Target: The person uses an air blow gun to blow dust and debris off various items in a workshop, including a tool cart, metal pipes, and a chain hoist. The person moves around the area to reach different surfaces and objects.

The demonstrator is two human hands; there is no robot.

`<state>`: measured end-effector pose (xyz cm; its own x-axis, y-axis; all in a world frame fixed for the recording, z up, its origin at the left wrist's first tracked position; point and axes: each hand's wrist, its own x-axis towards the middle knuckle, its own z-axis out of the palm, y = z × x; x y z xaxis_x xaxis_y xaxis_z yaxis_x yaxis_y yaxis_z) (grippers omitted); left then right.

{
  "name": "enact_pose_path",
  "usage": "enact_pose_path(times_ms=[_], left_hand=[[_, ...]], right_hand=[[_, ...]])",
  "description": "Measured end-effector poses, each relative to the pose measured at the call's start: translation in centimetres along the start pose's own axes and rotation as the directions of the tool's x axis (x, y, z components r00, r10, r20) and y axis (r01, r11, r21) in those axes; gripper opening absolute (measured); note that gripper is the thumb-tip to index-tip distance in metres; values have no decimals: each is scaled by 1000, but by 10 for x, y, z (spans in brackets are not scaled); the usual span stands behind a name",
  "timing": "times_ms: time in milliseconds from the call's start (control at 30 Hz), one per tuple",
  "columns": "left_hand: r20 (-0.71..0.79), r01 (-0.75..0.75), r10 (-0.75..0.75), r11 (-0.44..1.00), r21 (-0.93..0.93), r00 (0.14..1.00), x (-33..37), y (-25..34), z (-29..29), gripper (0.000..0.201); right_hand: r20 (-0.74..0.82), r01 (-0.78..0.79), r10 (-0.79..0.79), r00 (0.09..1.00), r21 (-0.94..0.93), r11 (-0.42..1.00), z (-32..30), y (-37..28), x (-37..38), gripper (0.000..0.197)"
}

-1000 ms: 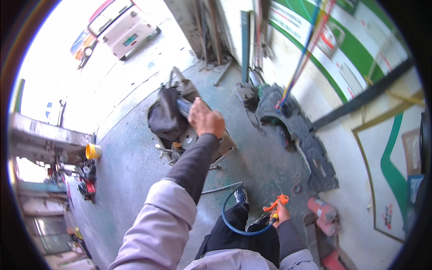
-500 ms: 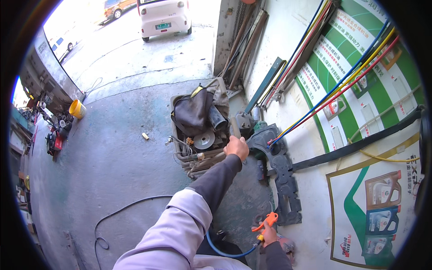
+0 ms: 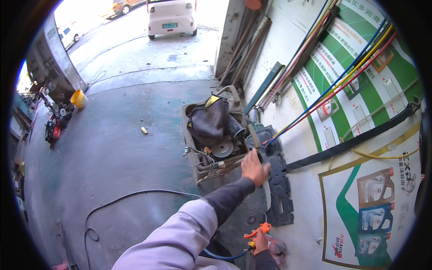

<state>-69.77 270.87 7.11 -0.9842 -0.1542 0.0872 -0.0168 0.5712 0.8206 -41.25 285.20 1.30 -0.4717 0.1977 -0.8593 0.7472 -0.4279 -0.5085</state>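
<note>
My left hand [image 3: 254, 169] is stretched out with its fingers apart, close to the near right corner of a worn grey crate [image 3: 198, 172]. It holds nothing; whether its fingertips touch the crate cannot be made out. Heaped in the crate are a dark brown bag-like cloth [image 3: 208, 122], a round metal disc [image 3: 222, 149], a black tube [image 3: 236, 128] and tangled metal parts. Lower down, my right hand [image 3: 260, 243] grips an orange air blow gun [image 3: 259, 230], its thin nozzle pointing up. A blue hose [image 3: 225, 258] runs from the gun toward my body.
Black molded plastic panels [image 3: 280, 191] lean along the right wall, beside the crate. Across the floor snakes a dark hose [image 3: 135, 192]. A small pale piece [image 3: 144, 130] lies left of the crate; a yellow bucket [image 3: 78, 99] stands farther left. Outside is a white car [image 3: 172, 20].
The crate has shifted right and nearer to me, beside the black panels. My left hand has let go of its near right side and spread its fingers. The blow gun remains in my right hand.
</note>
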Motion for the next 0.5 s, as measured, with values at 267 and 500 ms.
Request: enact_pose_path(times_ms=[267, 500], left_hand=[[995, 221, -104, 970, 101, 3, -232, -151, -164, 97], [718, -80, -622, 736, 672, 312, -325, -329, -381, 84]], right_hand=[[72, -169, 153, 986, 355, 920, 2, 39, 51, 47], [26, -157, 156, 987, 295, 942, 39, 80, 68, 46]])
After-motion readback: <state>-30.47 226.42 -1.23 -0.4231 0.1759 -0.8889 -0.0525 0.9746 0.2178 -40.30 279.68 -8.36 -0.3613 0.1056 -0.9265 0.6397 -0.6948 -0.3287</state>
